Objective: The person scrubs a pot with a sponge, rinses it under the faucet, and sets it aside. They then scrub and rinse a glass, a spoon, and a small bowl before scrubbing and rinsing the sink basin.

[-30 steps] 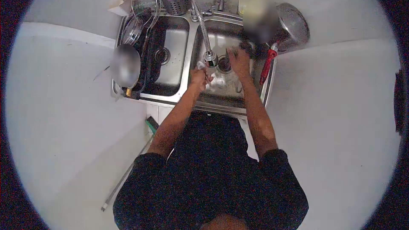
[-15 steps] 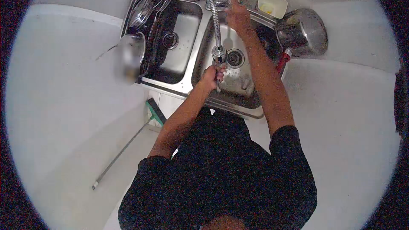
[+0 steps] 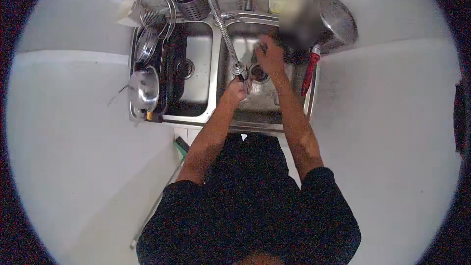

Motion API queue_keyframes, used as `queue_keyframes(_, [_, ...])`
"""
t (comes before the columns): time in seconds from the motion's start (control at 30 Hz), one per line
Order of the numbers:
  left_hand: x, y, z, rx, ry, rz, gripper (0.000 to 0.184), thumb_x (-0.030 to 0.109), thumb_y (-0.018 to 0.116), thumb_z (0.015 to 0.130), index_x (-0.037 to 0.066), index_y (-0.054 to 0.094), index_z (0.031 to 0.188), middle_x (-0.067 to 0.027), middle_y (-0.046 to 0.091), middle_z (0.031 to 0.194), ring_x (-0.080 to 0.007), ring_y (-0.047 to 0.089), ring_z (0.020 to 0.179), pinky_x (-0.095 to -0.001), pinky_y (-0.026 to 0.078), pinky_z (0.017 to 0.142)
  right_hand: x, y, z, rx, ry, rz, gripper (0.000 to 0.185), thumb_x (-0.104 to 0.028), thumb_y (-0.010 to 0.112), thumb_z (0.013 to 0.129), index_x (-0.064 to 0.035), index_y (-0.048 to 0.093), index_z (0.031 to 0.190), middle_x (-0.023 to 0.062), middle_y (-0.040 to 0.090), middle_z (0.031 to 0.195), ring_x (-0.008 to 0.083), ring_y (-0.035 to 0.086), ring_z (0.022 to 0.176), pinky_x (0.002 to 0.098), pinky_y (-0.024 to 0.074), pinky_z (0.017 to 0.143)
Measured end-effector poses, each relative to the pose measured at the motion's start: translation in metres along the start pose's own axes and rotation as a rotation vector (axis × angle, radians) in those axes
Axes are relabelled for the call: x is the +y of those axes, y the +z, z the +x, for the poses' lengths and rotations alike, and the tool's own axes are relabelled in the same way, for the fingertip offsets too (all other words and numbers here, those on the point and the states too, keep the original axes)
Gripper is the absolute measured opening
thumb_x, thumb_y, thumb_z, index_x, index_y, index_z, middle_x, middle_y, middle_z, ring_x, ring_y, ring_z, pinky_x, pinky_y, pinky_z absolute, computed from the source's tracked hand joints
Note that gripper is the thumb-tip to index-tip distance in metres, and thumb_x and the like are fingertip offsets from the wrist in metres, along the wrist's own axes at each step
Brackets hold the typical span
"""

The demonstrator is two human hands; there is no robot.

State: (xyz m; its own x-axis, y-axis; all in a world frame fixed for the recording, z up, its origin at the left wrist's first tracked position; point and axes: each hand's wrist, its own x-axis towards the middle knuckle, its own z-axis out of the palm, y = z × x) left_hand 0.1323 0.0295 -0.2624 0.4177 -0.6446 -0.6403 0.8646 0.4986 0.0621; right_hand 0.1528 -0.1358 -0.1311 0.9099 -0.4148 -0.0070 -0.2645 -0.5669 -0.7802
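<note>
My left hand (image 3: 239, 90) is closed just under the spray head (image 3: 239, 68) of the faucet, in the right basin (image 3: 260, 105). Something thin shows at its fingers, too small to name. Over the same basin, close to the drain (image 3: 259, 72), hangs my right hand (image 3: 271, 56). Its fingers look bent, but they are smeared, and I cannot see whether anything is in them. The coiled metal faucet hose (image 3: 225, 32) rises between the two basins. Behind the sink is a wall tap (image 3: 248, 3).
A metal bowl (image 3: 145, 88) and wire strainer (image 3: 156, 12) stand at the left. A utensil holder (image 3: 195, 8) sits behind. At right are a large metal pot (image 3: 338, 22), a red handle (image 3: 310, 73) and a pale yellow container (image 3: 283, 1). A green-headed broom (image 3: 181, 147) leans below.
My right hand has come away from the wall tap, down over the right basin. My left hand stays beneath the spray head. The view has shifted.
</note>
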Motion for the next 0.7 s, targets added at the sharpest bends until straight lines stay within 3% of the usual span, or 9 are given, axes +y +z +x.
queue_keyframes(0.07, [0.009,-0.048,0.038,-0.297,-0.135,-0.136,0.044,0.043,0.058,0.085,0.004,0.057,0.106,-0.0148,0.063,0.098,-0.0232,0.064,0.077,-0.0317,0.056,0.062,0.019,0.002,-0.034,0.133,-0.048,0.049,0.035,-0.026,0.066,0.084,-0.0040,0.060,0.111,0.0196,0.064,0.106,0.0363,0.061,0.100,0.0432,0.0470,0.085])
queue_keyframes(0.13, [0.010,-0.053,0.053,-0.368,-0.135,-0.170,0.056,0.051,0.055,0.084,0.002,0.056,0.111,-0.0177,0.063,0.111,-0.0279,0.065,0.086,-0.0370,0.058,0.069,0.023,-0.005,-0.070,0.111,0.057,0.072,0.032,-0.025,0.065,0.084,-0.0040,0.062,0.108,0.0191,0.064,0.106,0.0348,0.061,0.100,0.0417,0.0472,0.085])
queue_keyframes(0.2, [0.006,-0.012,0.042,-0.135,0.032,-0.038,0.061,0.055,0.050,0.084,0.000,0.057,0.111,-0.0182,0.062,0.113,-0.0296,0.064,0.087,-0.0404,0.057,0.071,0.031,-0.009,-0.097,0.104,0.131,0.082,0.030,-0.024,0.066,0.085,-0.0040,0.063,0.106,0.0186,0.064,0.106,0.0335,0.062,0.101,0.0402,0.0471,0.085])
queue_keyframes(0.27, [0.007,-0.012,0.025,-0.212,-0.184,-0.419,0.061,0.051,0.053,0.085,-0.004,0.056,0.112,-0.0204,0.062,0.109,-0.0307,0.064,0.091,-0.0392,0.058,0.072,0.049,-0.004,-0.126,0.103,0.179,0.083,0.029,-0.024,0.066,0.084,-0.0039,0.063,0.105,0.0181,0.065,0.105,0.0321,0.062,0.100,0.0389,0.0468,0.086])
queue_keyframes(0.33, [-0.004,0.014,0.001,-0.074,-0.034,-0.172,0.048,0.041,0.061,0.087,-0.002,0.059,0.109,-0.0172,0.066,0.096,-0.0274,0.066,0.085,-0.0340,0.058,0.071,0.065,0.000,-0.153,0.137,0.169,0.016,0.028,-0.024,0.066,0.085,-0.0035,0.064,0.104,0.0177,0.066,0.102,0.0316,0.063,0.098,0.0379,0.0467,0.086])
queue_keyframes(0.37, [-0.003,0.007,0.006,-0.116,-0.212,-0.249,0.050,0.038,0.059,0.089,-0.006,0.053,0.113,-0.0191,0.064,0.100,-0.0289,0.066,0.085,-0.0326,0.059,0.069,0.070,-0.001,-0.160,0.159,0.151,-0.017,0.028,-0.024,0.066,0.085,-0.0033,0.064,0.104,0.0175,0.066,0.101,0.0313,0.063,0.097,0.0373,0.0467,0.086])
queue_keyframes(0.5, [-0.014,0.037,-0.049,-0.042,-0.056,0.275,0.039,0.022,0.051,0.092,-0.009,0.048,0.116,-0.0212,0.063,0.101,-0.0263,0.066,0.085,-0.0286,0.059,0.066,0.075,-0.010,-0.177,0.094,0.228,0.092,0.030,-0.027,0.063,0.087,-0.0056,0.061,0.108,0.0188,0.064,0.104,0.0370,0.061,0.098,0.0436,0.0457,0.088])
queue_keyframes(0.57, [-0.018,0.008,-0.046,0.004,-0.130,0.258,0.033,0.013,0.045,0.093,-0.010,0.047,0.117,-0.0221,0.062,0.101,-0.0255,0.066,0.083,-0.0275,0.059,0.065,0.078,-0.010,-0.181,0.051,0.302,0.123,0.030,-0.027,0.063,0.087,-0.0059,0.062,0.108,0.0181,0.063,0.106,0.0366,0.060,0.099,0.0439,0.0450,0.090])
queue_keyframes(0.7, [-0.024,-0.038,-0.043,0.133,-0.171,0.138,0.027,0.011,0.038,0.091,-0.006,0.047,0.111,-0.0203,0.063,0.094,-0.0180,0.059,0.065,-0.0228,0.048,0.048,0.091,-0.007,-0.184,0.113,0.178,0.066,0.026,-0.024,0.065,0.086,-0.0048,0.064,0.104,0.0163,0.067,0.098,0.0302,0.064,0.095,0.0374,0.0467,0.086])
